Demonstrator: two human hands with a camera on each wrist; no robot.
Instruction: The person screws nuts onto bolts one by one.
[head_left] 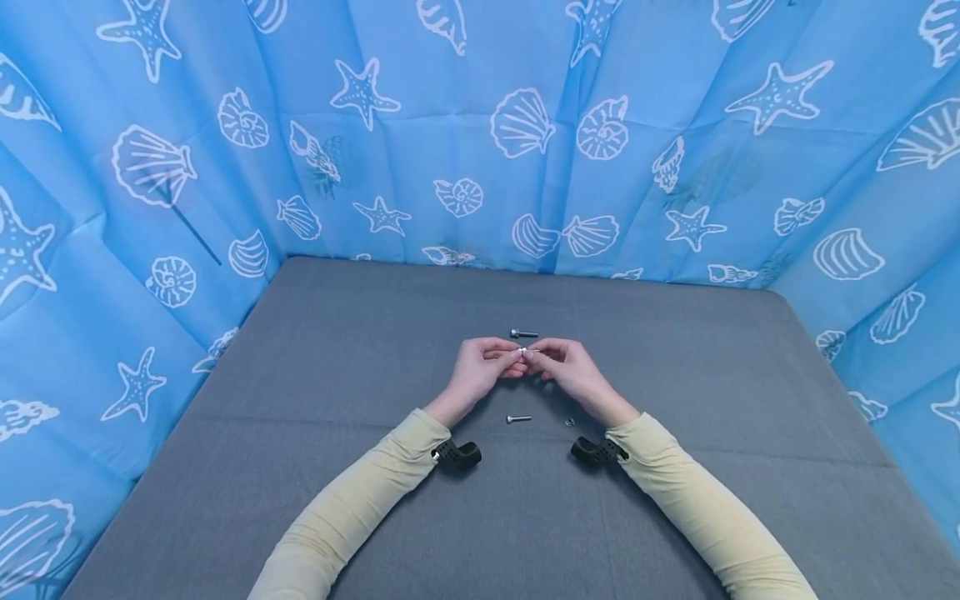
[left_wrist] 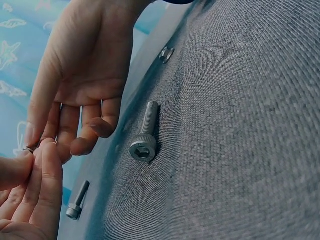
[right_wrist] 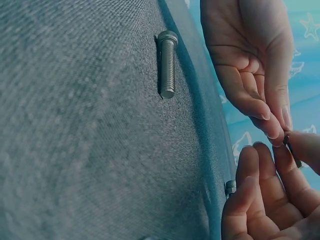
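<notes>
Where the fingertips meet, the left hand [head_left: 482, 363] and the right hand [head_left: 572, 367] both pinch a small metal piece [head_left: 523, 352], each with thumb against fingertips, so that it sits between the two hands, above the grey table [head_left: 315, 350]. Most of it is hidden by the fingers, yet the right wrist view shows a dark, slim part reaching from the left fingertips toward the right palm, so its long axis seems to run crosswise, from hand to hand, with the slim end on the right hand's side; whether it bears a head cannot be told. It should handle as light, stiff and hard to break, though smooth metal this little may slip or roll between the fingers, and a pinch close to either end is probably the surest hold. Just beyond the hands lies a far bolt [head_left: 525, 334], its head on the left hand's side and its shank pointing toward the right hand's side. Closer in, between the wrists, a near bolt [left_wrist: 146, 130] points the same way, its ridged head likely the easiest place to grip. Beside it, inward of the right wrist, rests a nut [left_wrist: 167, 55].
</notes>
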